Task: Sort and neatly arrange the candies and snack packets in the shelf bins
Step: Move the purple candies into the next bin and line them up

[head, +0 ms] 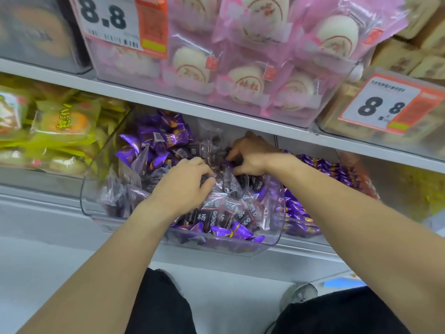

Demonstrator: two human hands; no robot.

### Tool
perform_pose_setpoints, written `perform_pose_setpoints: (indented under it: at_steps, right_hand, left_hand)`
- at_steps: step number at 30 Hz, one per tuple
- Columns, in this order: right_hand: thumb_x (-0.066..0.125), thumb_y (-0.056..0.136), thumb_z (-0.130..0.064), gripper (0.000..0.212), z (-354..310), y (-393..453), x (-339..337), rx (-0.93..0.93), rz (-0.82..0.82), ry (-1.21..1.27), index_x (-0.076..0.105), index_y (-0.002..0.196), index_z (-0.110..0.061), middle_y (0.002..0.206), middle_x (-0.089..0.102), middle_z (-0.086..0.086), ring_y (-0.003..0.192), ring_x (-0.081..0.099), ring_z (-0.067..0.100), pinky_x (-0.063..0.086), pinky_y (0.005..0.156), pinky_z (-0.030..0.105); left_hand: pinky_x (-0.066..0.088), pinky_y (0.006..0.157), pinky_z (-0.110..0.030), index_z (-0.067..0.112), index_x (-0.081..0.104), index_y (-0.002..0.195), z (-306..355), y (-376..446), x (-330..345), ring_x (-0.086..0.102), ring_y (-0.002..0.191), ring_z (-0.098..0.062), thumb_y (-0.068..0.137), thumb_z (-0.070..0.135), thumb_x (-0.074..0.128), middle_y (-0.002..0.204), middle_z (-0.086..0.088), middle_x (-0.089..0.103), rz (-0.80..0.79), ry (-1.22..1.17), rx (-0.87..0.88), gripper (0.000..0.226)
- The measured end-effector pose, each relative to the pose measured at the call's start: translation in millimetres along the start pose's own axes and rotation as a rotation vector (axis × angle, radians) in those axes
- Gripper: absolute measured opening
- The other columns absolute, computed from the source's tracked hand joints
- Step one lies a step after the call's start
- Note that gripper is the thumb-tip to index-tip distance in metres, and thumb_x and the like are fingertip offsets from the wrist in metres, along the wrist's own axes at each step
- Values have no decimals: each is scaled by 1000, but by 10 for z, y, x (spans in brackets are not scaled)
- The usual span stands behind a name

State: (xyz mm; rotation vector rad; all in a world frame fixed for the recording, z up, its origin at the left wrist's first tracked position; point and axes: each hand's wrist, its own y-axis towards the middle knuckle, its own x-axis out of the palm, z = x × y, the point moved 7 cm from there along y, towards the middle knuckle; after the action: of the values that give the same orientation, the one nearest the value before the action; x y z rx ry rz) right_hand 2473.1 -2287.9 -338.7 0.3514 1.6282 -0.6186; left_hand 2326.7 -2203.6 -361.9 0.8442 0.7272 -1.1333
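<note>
A clear plastic bin (267,244) on the lower shelf holds a mixed heap of shiny purple candy packets (154,141) and clear packets with dark contents and white characters (216,213). Both my hands are down in the heap. My left hand (185,182) lies in the middle of the bin, fingers curled around several dark clear packets. My right hand (250,155) is farther back and to the right, its fingers pinching dark packets near the bin's rear. Which packets each hand holds is partly hidden by the fingers.
To the right stands a second bin of purple candies (310,213). Yellow pastry packets (60,131) fill the bin on the left. The upper shelf edge (168,100) hangs just above my hands, carrying a bin of pink bun packets (240,68) and price tags (382,104).
</note>
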Motion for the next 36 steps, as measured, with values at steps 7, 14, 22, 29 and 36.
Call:
perform_pose_setpoints:
  at_steps: [7, 14, 22, 29, 36]
  right_hand:
    - [76, 83, -30, 24, -160, -434, -240, -38, 257, 498, 71, 107, -32, 91, 71, -17, 85, 67, 4, 54, 82, 26]
    - [67, 88, 4, 30, -730, -537, -127, -230, 54, 1166, 66, 116, -4, 96, 72, 14, 79, 69, 10, 58, 80, 26]
    - [55, 87, 13, 41, -1064, 91, -57, -235, 146, 757, 66, 122, -5, 114, 70, 13, 96, 64, 17, 53, 91, 29]
    - [80, 81, -28, 33, -1334, 422, -37, -276, 153, 386, 75, 111, -16, 107, 72, 3, 87, 58, 12, 34, 70, 16]
    - [73, 88, -18, 12, -980, -284, -160, -66, 280, 1157, 63, 84, -15, 82, 75, 6, 77, 72, 26, 59, 74, 39]
  left_hand:
    - [40, 97, -22, 19, 56, 131, -25, -63, -229, 53, 114, -8, 93, 37, 63, 121, 9, 59, 201, -368, -139, 42]
    - [54, 63, -19, 12, 67, 114, -390, -409, -435, 66, 63, -4, 83, 26, 78, 89, -2, 71, 412, -865, -519, 36]
    - [51, 64, -37, 21, 69, 79, -533, -998, -776, 59, 57, -20, 72, 45, 71, 68, -9, 71, 366, -611, -566, 25]
    - [54, 52, -20, 3, 56, 99, -532, -1200, -824, 74, 63, -24, 94, 10, 63, 85, -24, 72, 386, -865, -696, 11]
    - [58, 59, -21, 6, 67, 100, -436, -1109, -747, 69, 59, -17, 92, 11, 66, 70, -14, 74, 358, -950, -665, 10]
